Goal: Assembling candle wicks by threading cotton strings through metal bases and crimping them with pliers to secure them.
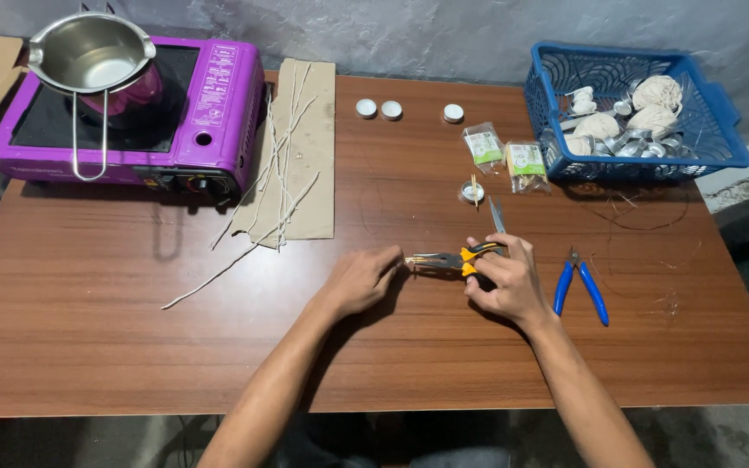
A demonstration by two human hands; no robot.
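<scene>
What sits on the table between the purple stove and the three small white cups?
In the head view, a flat brown cardboard sheet strewn with thin pale wicks lies there.

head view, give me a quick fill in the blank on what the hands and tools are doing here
1. The right hand grips pliers with yellow and ____ handles.
2. The left hand pinches at the ____ of those pliers.
3. The spare cutters on the table have ____ handles.
4. The steel pot sits on a ____ portable stove.

Missing words: black; tip; blue; purple
</scene>
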